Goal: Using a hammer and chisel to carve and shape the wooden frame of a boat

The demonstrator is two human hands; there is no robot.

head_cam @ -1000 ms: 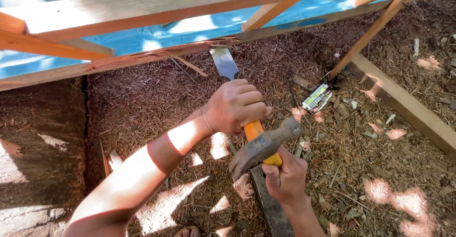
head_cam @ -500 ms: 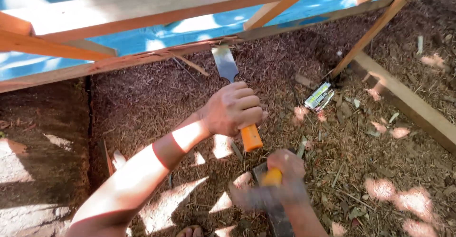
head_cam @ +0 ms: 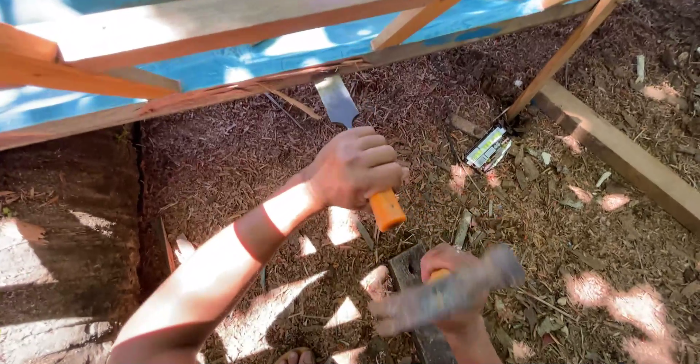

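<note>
A chisel [head_cam: 348,127] with a flat steel blade and an orange handle is gripped in the left hand [head_cam: 357,167], all fingers wrapped closed around the handle. The blade is directed toward the lower timber rail [head_cam: 219,94] of a wooden frame, at the far edge of the mulched ground [head_cam: 240,160]; whether the tip touches the wood cannot be told. A hammer [head_cam: 445,295] is held in the right hand [head_cam: 448,273], fingers closed about its shaft; the head is rendered as a motion blur, clear of the orange handle end. The striking work is judged to be under way and unfinished: no completed cut can be made out on the rail. The ground is loose, fibrous brown mulch, dappled with sunlight. A blue sheet [head_cam: 240,61] lies behind the rough-sawn timbers. A small level [head_cam: 487,149] lies near the foot of a slanted brace [head_cam: 576,39].
</note>
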